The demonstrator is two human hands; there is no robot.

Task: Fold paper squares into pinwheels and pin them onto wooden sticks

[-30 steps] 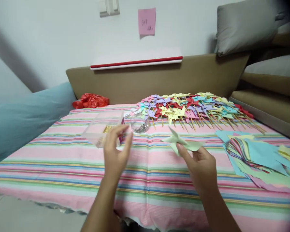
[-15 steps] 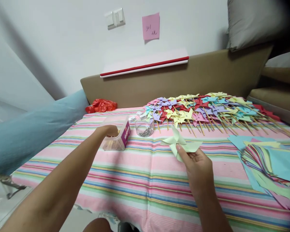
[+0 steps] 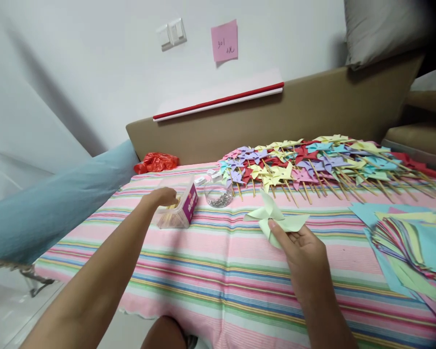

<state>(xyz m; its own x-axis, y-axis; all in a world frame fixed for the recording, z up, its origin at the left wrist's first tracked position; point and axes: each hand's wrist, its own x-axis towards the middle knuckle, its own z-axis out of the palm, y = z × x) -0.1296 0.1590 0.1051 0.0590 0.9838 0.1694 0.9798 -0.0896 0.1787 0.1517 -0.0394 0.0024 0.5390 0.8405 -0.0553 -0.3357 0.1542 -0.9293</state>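
My right hand [image 3: 305,252] pinches a pale green folded paper pinwheel [image 3: 274,218] just above the striped cloth [image 3: 218,271]. My left hand [image 3: 163,196] reaches into a clear plastic box of wooden sticks [image 3: 178,206] with a purple label; its fingers curl down inside the box, and what they hold is hidden. Just right of the box stands a small clear jar of silver pins [image 3: 218,196]. Behind it lies a big heap of finished pinwheels on sticks [image 3: 312,162] in several colours.
A stack of cut coloured paper squares [image 3: 410,242] lies at the right edge. A red plastic bag [image 3: 156,162] sits at the back left by a blue bolster [image 3: 54,203]. A brown sofa back [image 3: 276,116] and grey cushions rise behind.
My left hand went from the middle of the cloth out to the stick box and now dips into it. My right hand keeps hold of the green pinwheel, nearly still.
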